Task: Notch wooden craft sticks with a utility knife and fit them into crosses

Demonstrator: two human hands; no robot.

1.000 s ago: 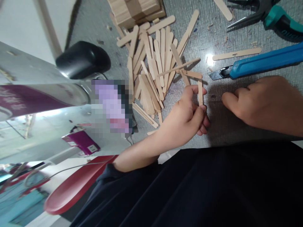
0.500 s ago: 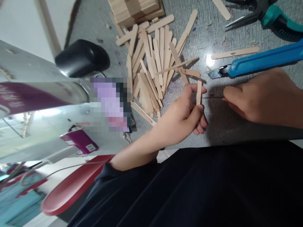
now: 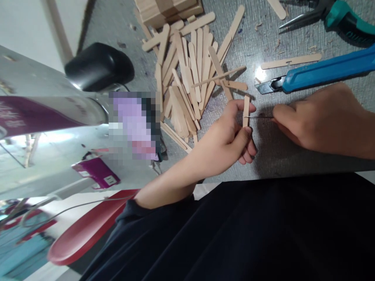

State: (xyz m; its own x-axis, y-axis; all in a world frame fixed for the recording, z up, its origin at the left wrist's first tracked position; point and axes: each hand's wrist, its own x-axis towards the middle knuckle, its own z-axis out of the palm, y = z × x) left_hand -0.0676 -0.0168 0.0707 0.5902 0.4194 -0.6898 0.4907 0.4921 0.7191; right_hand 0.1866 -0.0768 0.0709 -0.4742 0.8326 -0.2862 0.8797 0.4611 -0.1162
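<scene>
A short wooden stick (image 3: 246, 107) is pointing toward the far side from the left hand (image 3: 230, 134), over the near part of the table (image 3: 272, 164). The left hand is pinching the stick's near end between thumb and fingers, its index finger reaching behind the wood. The right hand (image 3: 320, 119) is curling tightly around a thin metal tool (image 3: 259, 116), hiding its grip; the tool is pointing left, its tip meeting the stick partway along, though whether it is piercing the wood is not showing clearly.

Just far of the right hand, a blue cutter (image 3: 325, 70) is lying with its blade facing left, and a notched stick (image 3: 306, 59) is lying beyond it. Far of the left hand, some crossed sticks (image 3: 224, 77) are lying at the right side of a loose stick pile (image 3: 178, 78). A banded bundle (image 3: 170, 9) is sitting beyond the pile, green-handled pliers (image 3: 342, 17) are resting at the far right, and a rounded black object (image 3: 99, 66) is standing to the left
</scene>
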